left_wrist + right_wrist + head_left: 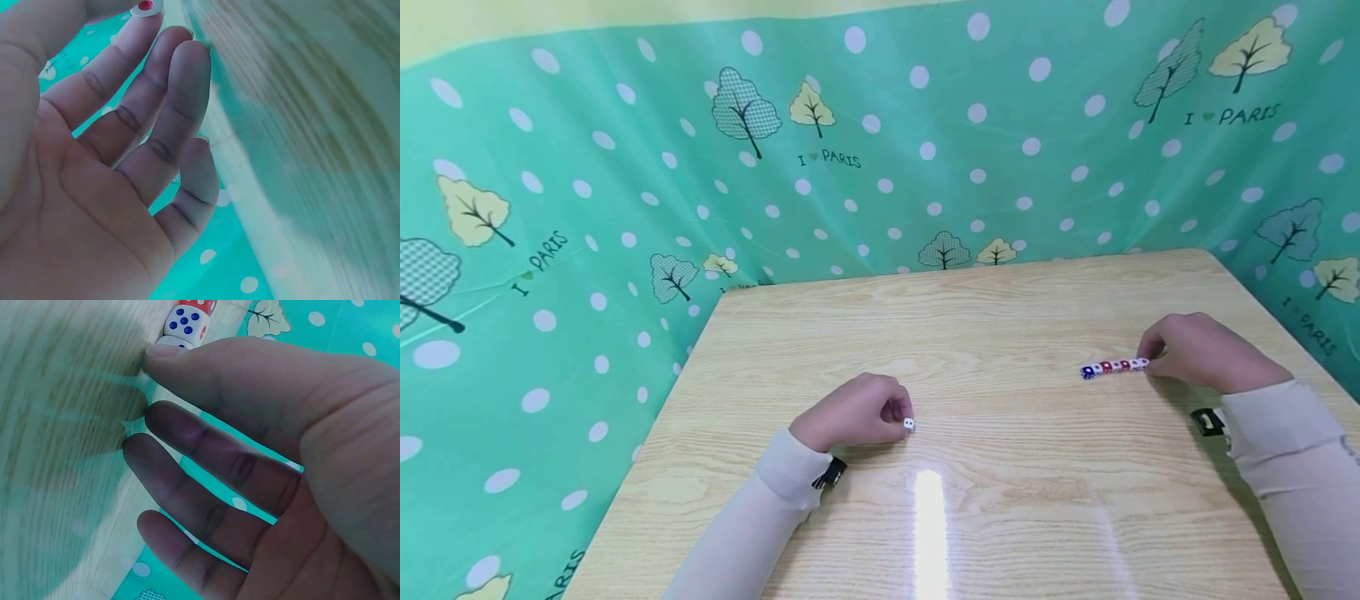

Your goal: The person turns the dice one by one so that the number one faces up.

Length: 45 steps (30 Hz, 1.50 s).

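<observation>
My left hand [861, 408] pinches a small white die [909, 424] between thumb and forefinger, low over the left-middle of the table. In the left wrist view that die [146, 6] shows one red pip at the top edge, with the other fingers [190, 75] loosely bent. A straight row of dice [1107, 367] lies on the right side, with a blue die [1087, 372] at its left end and red and white ones along it. My right hand [1206, 354] pinches the white end die [174, 342] at the row's right end; the thumb mostly covers it.
The wooden table [1000, 483] has a bright light reflection [931, 533] near its front. A green dotted cloth [880, 150] hangs behind the table and along its sides. Each wrist wears a black strap device [1207, 422] near the sleeve cuff.
</observation>
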{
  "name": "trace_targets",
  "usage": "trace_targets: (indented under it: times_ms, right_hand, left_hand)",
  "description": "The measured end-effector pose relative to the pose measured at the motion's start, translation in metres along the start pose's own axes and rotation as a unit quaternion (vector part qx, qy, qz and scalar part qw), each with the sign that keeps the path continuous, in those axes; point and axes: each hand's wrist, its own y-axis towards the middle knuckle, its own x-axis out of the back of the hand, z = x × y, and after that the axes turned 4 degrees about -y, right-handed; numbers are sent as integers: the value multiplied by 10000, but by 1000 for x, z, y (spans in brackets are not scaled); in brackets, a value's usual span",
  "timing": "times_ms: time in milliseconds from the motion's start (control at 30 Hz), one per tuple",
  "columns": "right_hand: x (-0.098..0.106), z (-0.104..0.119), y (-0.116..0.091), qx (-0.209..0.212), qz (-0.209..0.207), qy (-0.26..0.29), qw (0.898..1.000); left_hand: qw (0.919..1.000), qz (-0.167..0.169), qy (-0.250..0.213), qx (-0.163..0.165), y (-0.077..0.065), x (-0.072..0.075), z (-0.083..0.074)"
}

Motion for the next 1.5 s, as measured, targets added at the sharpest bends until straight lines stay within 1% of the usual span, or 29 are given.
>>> trace_targets:
  times_ms: [133, 267, 600, 767, 1000, 1233, 1333, 1500]
  right_hand:
    - [0, 0, 0, -1, -6, -26, 10000]
    - [-1, 0, 0, -13, -9, -37, 10000]
    - [1, 3, -1, -51, 26, 35, 10000]
    - [1, 3, -1, -41, 11, 58, 10000]
    - [1, 2, -1, -19, 23, 27, 10000]
    - [0, 1, 1, 4, 26, -8, 10000]
    - [0, 1, 1, 13, 23, -38, 10000]
    - [-1, 0, 1, 19, 27, -61, 10000]
  left_hand:
    - [9998, -57, 170, -9, 0, 1, -1]
    - [9993, -97, 366, 58, -1, 2, -3]
    - [9960, -288, 851, 2, -1, -1, -7]
    - [9950, -326, 939, 25, -1, -2, -7]
    - [9936, -279, 1090, -14, 0, -5, -8]
    - [9933, -267, 1120, -63, 0, -6, -7]
    - [9927, -248, 1179, -3, 0, -5, -7]
    - [9904, -311, 1342, 134, -2, -5, -8]
